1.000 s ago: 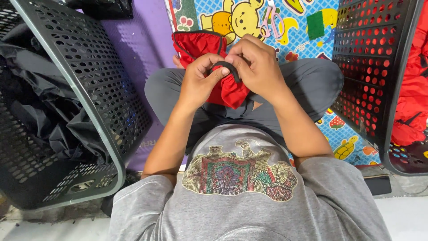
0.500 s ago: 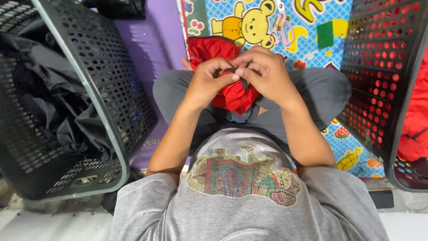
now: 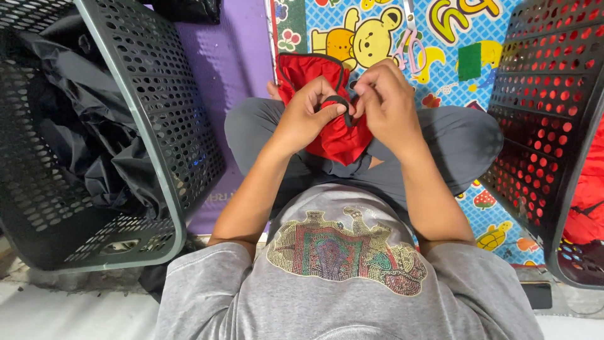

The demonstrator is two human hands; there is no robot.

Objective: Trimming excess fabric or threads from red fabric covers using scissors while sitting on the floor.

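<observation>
A small red cloth piece [image 3: 336,135] with black trim lies over my crossed legs. My left hand [image 3: 308,113] pinches a black strap [image 3: 336,102] at its edge, thumb and fingers closed on it. My right hand [image 3: 387,101] meets it from the right, fingertips gripping the same strap and the red cloth. Both hands touch each other above my lap.
A black perforated basket [image 3: 145,113] with black fabric [image 3: 82,126] stands at my left. Another black basket [image 3: 535,126] holding red fabric [image 3: 588,189] is at my right. A colourful cartoon mat [image 3: 440,38] and purple mat [image 3: 233,56] lie ahead, with pink scissors [image 3: 409,41] on the mat.
The view has tilted slightly, so hands and cloth sit lower in the picture. My fingers keep working the black strap; the grip is much the same.
</observation>
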